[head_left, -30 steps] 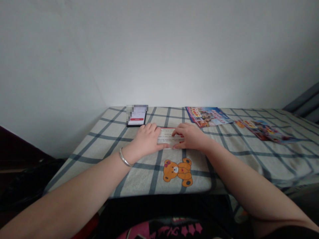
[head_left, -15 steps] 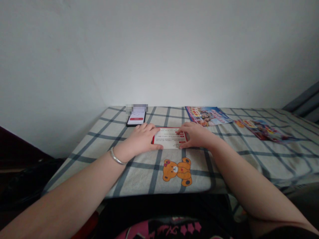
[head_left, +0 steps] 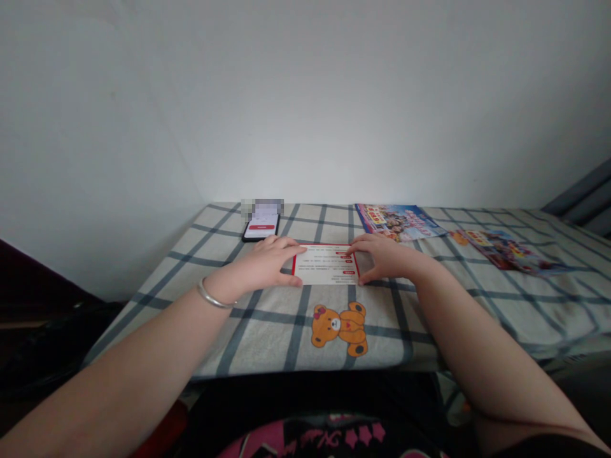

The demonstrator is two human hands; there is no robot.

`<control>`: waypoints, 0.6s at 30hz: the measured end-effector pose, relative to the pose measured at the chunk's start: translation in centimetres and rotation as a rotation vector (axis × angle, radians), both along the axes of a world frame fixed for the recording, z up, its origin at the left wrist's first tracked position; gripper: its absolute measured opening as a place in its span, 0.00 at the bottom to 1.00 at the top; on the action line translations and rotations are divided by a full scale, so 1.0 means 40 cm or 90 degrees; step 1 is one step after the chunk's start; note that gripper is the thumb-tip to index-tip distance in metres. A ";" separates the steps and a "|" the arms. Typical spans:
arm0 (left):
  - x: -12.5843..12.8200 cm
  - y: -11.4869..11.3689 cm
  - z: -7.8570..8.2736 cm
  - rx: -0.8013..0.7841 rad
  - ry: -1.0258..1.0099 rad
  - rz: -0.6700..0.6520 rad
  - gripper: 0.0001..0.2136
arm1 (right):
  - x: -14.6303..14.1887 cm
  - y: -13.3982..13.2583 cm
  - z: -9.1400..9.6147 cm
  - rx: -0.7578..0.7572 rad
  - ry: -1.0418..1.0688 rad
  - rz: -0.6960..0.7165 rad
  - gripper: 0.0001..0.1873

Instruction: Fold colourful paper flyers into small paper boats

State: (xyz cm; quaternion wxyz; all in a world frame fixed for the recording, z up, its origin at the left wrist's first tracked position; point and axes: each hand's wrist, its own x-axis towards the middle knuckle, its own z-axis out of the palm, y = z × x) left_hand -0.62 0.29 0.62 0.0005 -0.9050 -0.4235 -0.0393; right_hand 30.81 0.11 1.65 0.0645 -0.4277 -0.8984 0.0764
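A white card printed with small text and red labels (head_left: 327,266) lies flat on the checked tablecloth, a red edge showing along its sides and far end. My left hand (head_left: 270,264) is at the card's left side, thumb and fingers spread apart, with the tips touching its left corners. On the opposite side my right hand (head_left: 384,257) has the same spread shape, fingertips at the far right corner and thumb at the near right corner. Neither hand grips the card. A silver bangle (head_left: 212,296) circles my left wrist.
A phone with a lit screen (head_left: 261,226) lies beyond my left hand, partly pixelated. Two colourful leaflets, one near the wall (head_left: 398,221) and one farther right (head_left: 510,251), lie on the tablecloth (head_left: 258,337). A bear picture (head_left: 338,327) decorates the cloth in front of the card.
Both hands have shifted slightly outward, the left to the left and the right to the right. The thumbs have drawn back from the card's face toward its edges. The card stays in place.
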 end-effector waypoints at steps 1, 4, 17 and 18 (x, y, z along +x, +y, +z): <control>-0.003 0.003 0.000 -0.001 -0.006 -0.004 0.34 | 0.001 0.000 0.000 -0.002 0.002 0.003 0.33; -0.011 0.008 0.002 -0.001 -0.016 -0.013 0.32 | -0.001 -0.003 0.003 -0.005 0.013 0.008 0.33; 0.010 -0.022 -0.007 0.064 -0.011 -0.003 0.26 | -0.068 -0.030 -0.022 0.064 0.042 0.058 0.29; 0.016 -0.027 -0.007 0.073 -0.014 -0.007 0.26 | -0.076 -0.031 -0.021 0.072 0.055 0.067 0.26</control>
